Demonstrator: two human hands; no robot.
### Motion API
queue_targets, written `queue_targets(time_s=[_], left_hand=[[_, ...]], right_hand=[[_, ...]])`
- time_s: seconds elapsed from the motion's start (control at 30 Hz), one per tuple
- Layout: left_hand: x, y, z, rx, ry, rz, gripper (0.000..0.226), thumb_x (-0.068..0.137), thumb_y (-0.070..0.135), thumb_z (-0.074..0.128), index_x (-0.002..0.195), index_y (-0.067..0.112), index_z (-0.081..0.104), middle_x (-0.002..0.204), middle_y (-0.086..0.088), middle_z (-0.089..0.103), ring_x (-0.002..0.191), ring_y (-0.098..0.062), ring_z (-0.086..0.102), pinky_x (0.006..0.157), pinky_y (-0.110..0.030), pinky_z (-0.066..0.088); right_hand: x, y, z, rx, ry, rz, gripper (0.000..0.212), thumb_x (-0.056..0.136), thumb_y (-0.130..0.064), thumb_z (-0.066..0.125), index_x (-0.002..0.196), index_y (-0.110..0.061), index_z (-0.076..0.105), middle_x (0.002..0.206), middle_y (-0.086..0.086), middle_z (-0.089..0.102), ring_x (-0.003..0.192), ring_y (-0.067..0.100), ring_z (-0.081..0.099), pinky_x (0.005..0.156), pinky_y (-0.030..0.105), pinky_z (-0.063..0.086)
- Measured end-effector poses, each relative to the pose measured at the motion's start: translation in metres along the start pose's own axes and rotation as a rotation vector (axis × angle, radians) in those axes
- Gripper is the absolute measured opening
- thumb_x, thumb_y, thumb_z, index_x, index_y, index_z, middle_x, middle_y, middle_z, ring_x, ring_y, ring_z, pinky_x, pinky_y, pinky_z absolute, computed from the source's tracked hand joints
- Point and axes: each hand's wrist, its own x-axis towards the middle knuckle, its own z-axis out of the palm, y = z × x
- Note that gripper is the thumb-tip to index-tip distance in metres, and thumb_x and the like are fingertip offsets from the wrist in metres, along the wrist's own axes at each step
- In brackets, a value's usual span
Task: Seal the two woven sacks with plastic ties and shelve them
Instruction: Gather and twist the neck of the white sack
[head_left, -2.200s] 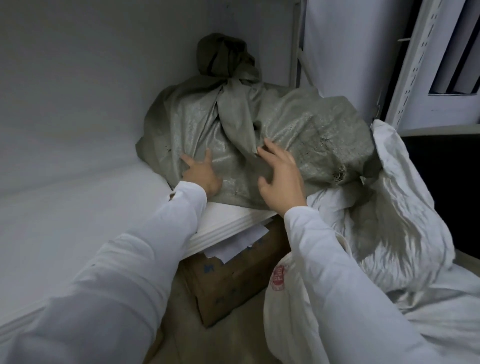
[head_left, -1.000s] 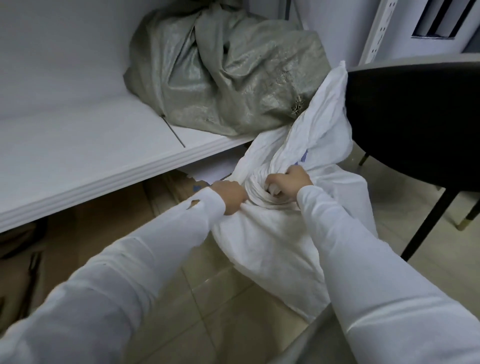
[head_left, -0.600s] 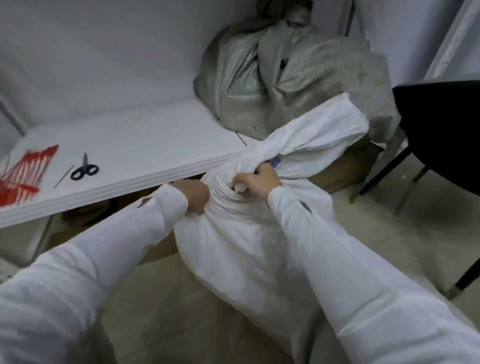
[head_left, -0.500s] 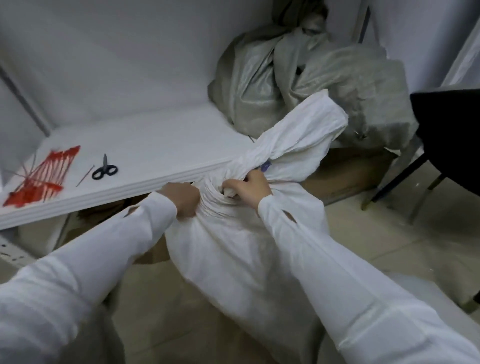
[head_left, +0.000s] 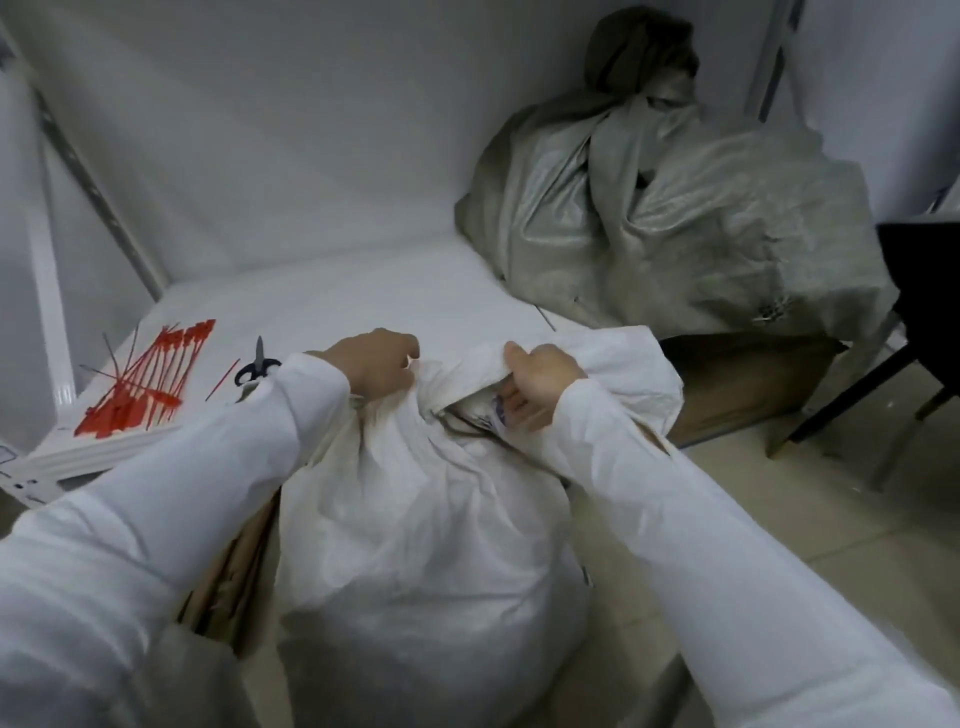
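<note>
Left hand (head_left: 371, 364) and right hand (head_left: 540, 382) are gathering the white sack (head_left: 431, 519) shut, grips clamped on its mouth (red ties (head_left: 150, 374) likely needed next).

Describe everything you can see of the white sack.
The white sack looks like crinkled woven plastic, bulging full, standing upright on the tiled floor before the shelf. Its top is bunched and folded over, no tie visible. The left hand grips the gathered neck; the right hand holds the folded flap, beside a small purple print.
</note>
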Motion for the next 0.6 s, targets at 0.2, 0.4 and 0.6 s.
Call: queue_targets(time_s=[0.2,0.4,0.6], left_hand=[[0.036,0.096,-0.05,-0.321,0.169,0.251,0.054,0.09,0.044,0.06,0.137,0.019,0.048,0.126,-0.005,0.059,0.109,-0.022,0.056,0.09,-0.027,0.041],[0.083,0.139,-0.071,-0.241,0.287,0.265,0.059,0.09,0.04,0.062,0.141,0.016,0.044,0.139,-0.01,0.051,0.123,-0.027,0.051,0.1,-0.035,0.044],[0.1,0.117,-0.054,-0.2,0.215,0.206,0.059,0.088,0.041,0.062,0.139,0.018,0.046,0.138,-0.009,0.052,0.123,-0.028,0.051,0.102,-0.04,0.044]], right_hand=[[0.012,-0.025,-0.105,-0.236,0.758,-0.269,0.031,0.082,-0.012,0.06,0.113,-0.012,0.065,0.123,0.016,0.057,0.111,0.034,0.054,0.091,0.031,0.043],[0.073,-0.014,-0.127,-0.808,0.311,-0.054,0.065,0.088,-0.023,0.061,0.146,-0.032,0.033,0.159,-0.002,-0.022,0.144,0.044,-0.012,0.11,0.065,0.022],[0.125,0.021,-0.162,-0.85,0.422,0.031,0.051,0.089,-0.018,0.055,0.139,-0.012,0.046,0.158,-0.01,-0.02,0.147,0.038,-0.001,0.114,0.045,0.029]])
